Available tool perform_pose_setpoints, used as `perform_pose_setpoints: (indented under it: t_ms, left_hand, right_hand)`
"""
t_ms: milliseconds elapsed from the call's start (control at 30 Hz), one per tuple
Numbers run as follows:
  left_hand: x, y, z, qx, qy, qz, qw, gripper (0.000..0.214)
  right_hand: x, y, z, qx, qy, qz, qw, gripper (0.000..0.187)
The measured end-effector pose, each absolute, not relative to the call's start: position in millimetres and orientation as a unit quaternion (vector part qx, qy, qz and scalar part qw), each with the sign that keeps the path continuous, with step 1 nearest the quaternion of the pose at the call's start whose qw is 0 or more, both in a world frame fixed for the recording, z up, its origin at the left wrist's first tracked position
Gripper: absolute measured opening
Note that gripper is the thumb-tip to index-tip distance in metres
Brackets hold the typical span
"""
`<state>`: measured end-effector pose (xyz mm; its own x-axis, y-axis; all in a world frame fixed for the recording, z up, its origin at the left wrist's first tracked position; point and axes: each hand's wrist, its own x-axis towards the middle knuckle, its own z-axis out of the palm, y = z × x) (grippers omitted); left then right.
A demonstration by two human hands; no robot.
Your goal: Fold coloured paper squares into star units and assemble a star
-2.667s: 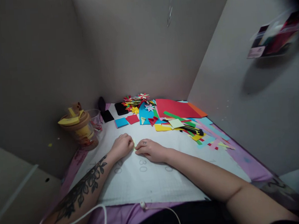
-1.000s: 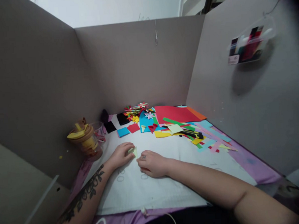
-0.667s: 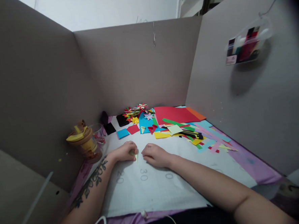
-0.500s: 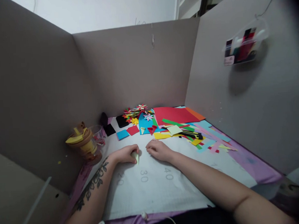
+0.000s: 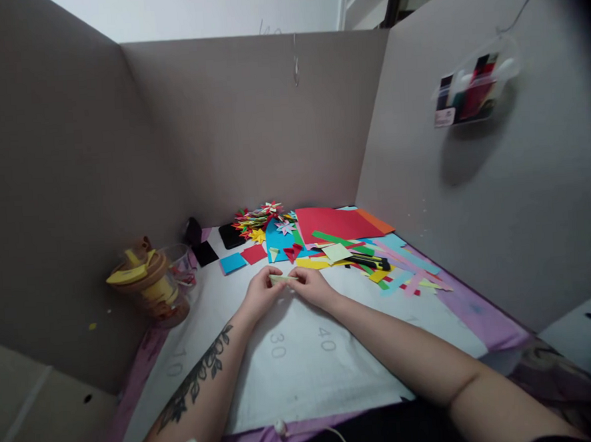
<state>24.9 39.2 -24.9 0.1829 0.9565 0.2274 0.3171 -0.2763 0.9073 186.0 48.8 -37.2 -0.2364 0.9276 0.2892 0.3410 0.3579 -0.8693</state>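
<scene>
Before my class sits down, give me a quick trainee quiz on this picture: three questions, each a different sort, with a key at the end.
1. True or false: the left hand and the right hand both touch the same pale green paper.

2. Multiple choice: from the person's view, which lies just left of the small red square?
A) the cutter
B) the small blue square
C) the orange sheet

3. Fill in the blank: on the white sheet, the number just right of the number 30 is ___.

Key: 1. True; 2. B; 3. 40
</scene>
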Motion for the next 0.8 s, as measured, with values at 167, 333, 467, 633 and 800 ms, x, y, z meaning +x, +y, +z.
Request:
perform_pose_setpoints:
  t_ms: [167,333,467,633,800]
  left_hand:
    - [19.1,41.0,-21.5,0.705,0.476,0.422,0.315,0.023]
    - [8.7,44.4,-19.9,0.693,0.492,0.427,0.31,0.025]
    - [7.5,44.0,-23.1,0.693,0.493,0.41,0.329,0.031]
    - [15.9,42.5,-27.6,0.734,0.455,0.397,0.31,0.038]
    - [20.8,40.9,-25.2,0.66,0.461,0.456,0.379,0.04]
  right_hand:
    - [187.2,49.1,-34.7,-0.435,-0.71,0.352,0.428,0.013]
    - [195.7,54.8,-32.9,-0.444,-0.7,0.344,0.441,0.013]
    - [196.1,53.8,-32.2,-0.437,-0.705,0.327,0.452,0.009]
    - [185.9,49.1,-37.5,-0.411,-0.709,0.356,0.449,0.015]
    - [181.6,50.2,-44.0,-0.383,-0.682,0.431,0.45,0.02]
